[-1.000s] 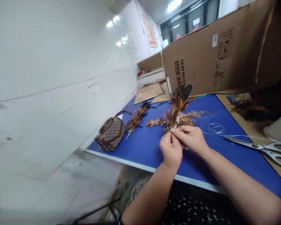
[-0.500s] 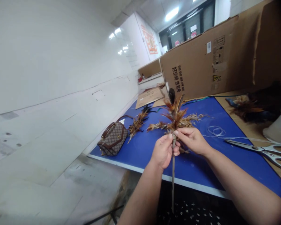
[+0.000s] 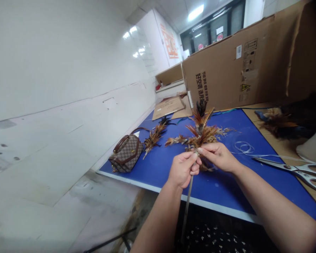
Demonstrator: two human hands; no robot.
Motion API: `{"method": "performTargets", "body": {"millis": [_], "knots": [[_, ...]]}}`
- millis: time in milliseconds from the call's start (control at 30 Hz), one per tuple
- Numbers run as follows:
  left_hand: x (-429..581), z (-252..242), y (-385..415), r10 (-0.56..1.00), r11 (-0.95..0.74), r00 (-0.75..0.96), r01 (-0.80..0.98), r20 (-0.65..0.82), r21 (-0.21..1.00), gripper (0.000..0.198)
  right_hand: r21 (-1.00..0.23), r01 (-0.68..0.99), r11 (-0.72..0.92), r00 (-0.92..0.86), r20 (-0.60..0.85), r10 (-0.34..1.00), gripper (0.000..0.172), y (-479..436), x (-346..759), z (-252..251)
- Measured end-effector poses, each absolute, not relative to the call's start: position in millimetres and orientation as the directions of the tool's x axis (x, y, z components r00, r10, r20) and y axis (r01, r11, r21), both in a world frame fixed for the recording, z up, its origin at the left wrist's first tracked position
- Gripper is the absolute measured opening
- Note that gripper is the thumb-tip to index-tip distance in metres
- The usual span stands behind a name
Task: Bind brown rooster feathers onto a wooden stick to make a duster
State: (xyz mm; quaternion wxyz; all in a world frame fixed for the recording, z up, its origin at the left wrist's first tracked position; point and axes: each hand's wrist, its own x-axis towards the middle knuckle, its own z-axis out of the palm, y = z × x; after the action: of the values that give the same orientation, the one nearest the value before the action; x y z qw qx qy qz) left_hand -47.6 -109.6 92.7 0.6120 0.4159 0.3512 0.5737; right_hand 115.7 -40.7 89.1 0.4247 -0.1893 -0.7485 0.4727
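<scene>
My left hand [image 3: 182, 169] is closed round a thin stick [image 3: 185, 211] that hangs down past the table edge. At the stick's top stands a cluster of brown and black feathers [image 3: 201, 127]. My right hand [image 3: 218, 156] pinches the base of those feathers, fingertips meeting the left hand's. Both hands hover over the blue table top [image 3: 221, 186]. More loose brown feathers [image 3: 153, 137] lie on the table behind the hands.
A small checked handbag [image 3: 126, 153] sits at the table's left corner. Large scissors [image 3: 297, 171] and a coil of white ribbon [image 3: 242, 146] lie to the right. A big cardboard box [image 3: 242, 66] stands behind, a dark feather pile [image 3: 287, 121] beside it. A white wall runs along the left.
The feather cluster has been raised upright on its stick, which now shows below my left hand. The stick's lower end has swung slightly to the left since half a second ago.
</scene>
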Motion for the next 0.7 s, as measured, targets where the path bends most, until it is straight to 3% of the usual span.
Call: {"method": "performTargets", "body": {"millis": [167,400,700], "knots": [[-33.0,89.7,-96.4,0.998,-0.063,-0.028,-0.391,0.056,0.918,0.033,-0.879,-0.124,0.461,-0.478,0.46,0.748,0.045,-36.8,113.1,83.7],[-8.8,86.2,-72.4,0.976,-0.181,-0.172,-0.289,0.135,0.94,0.037,-0.94,-0.262,0.217,-0.378,0.307,0.873,0.041,-35.5,115.3,85.0],[14.5,76.6,-59.0,0.927,-0.208,-0.352,-0.203,0.127,0.957,0.034,-0.944,-0.272,0.187,-0.278,0.263,0.924,0.047,-31.6,117.1,83.5]]}}
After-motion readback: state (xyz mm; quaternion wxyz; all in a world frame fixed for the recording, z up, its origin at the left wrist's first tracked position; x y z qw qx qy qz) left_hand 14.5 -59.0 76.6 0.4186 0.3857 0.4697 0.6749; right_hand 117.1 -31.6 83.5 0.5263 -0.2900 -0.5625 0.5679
